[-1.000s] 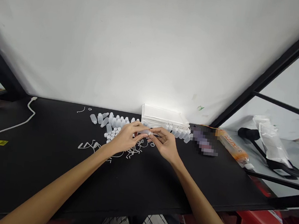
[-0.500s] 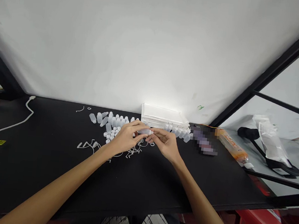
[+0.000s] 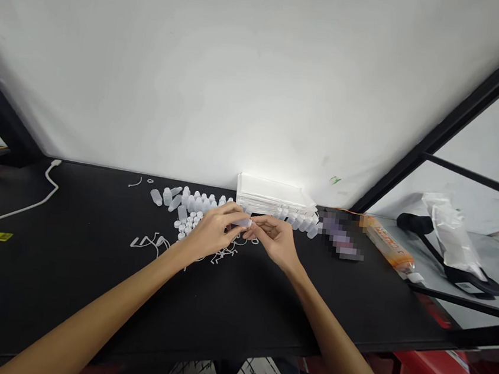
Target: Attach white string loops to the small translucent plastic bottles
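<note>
Between my two hands lies a small translucent plastic bottle (image 3: 240,222), tilted nearly sideways. My left hand (image 3: 214,226) is closed around its body. The fingertips of my right hand (image 3: 273,238) pinch the bottle's right end, where a white cap or neck partly shows; which of the two I cannot tell. Behind my left hand stand several similar bottles (image 3: 198,202), with a few lying on their sides. Loose white caps (image 3: 187,225) are heaped just left of that hand. Thin white plastic strips (image 3: 222,257) lie scattered beneath both hands.
A stack of white sheets or envelopes (image 3: 276,191) rests against the wall, with more bottles (image 3: 301,223) before it. Farther right are a blurred purple item (image 3: 340,238) and an orange-labelled plastic package (image 3: 388,243). A white cable (image 3: 19,211) runs along the black table's (image 3: 66,269) left side.
Both hands stay in nearly the same place around the bottle. The bottle's right end has dipped slightly, and the right fingertips now cover more of it.
</note>
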`<state>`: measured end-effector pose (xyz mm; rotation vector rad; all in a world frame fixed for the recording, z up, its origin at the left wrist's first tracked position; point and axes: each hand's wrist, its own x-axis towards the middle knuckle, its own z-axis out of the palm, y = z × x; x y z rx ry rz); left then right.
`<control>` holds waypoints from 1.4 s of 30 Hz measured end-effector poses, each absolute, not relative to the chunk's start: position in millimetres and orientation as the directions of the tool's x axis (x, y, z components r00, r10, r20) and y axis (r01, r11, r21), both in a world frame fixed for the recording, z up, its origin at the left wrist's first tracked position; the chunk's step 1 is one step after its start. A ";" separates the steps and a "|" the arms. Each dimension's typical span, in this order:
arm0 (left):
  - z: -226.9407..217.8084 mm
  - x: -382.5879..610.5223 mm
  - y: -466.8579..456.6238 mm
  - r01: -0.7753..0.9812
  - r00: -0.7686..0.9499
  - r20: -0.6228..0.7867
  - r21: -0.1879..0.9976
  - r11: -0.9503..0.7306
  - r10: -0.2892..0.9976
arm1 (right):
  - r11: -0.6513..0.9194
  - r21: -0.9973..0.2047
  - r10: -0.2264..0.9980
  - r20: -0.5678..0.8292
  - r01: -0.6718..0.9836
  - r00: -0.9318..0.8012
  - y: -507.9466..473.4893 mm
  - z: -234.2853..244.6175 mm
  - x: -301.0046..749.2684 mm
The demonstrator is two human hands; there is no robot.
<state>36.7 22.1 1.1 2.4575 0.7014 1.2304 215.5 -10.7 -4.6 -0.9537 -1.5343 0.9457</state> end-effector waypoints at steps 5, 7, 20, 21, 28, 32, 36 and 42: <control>4.4 31.3 26.6 0.386 0.442 0.543 0.603 -0.698 0.714 | 0.341 -0.936 0.939 0.335 0.083 -0.072 -9.0 3.6 218.3; 7.2 27.7 30.1 0.366 0.343 0.506 0.704 -0.609 0.791 | 0.335 -0.937 0.941 0.337 0.099 0.007 -6.5 3.1 221.5; 25.4 19.7 34.5 -0.265 0.321 0.252 0.949 -0.169 0.913 | 0.383 -0.214 0.907 0.270 0.899 -0.322 12.4 0.7 184.7; 25.1 20.1 34.7 -0.285 0.321 0.247 0.946 -0.156 0.914 | 0.391 -0.151 0.905 0.240 0.908 -0.350 14.0 2.8 178.9; 25.3 24.7 31.0 -0.353 0.376 0.199 0.934 -0.058 0.905 | 0.439 0.036 0.895 0.076 0.898 -0.440 16.7 0.6 161.8; 22.9 29.0 29.8 -0.329 0.420 0.161 0.944 -0.015 0.893 | 0.418 0.031 0.905 0.068 0.908 -0.419 15.1 -1.6 164.5; 18.2 32.5 29.5 -0.308 0.449 0.152 0.951 -0.008 0.881 | 0.408 0.030 0.910 0.072 0.913 -0.409 12.3 -0.8 166.3; 20.1 30.6 26.0 -0.296 0.447 0.103 0.954 0.038 0.889 | 0.376 0.029 0.917 0.131 0.926 -0.377 11.0 0.2 171.8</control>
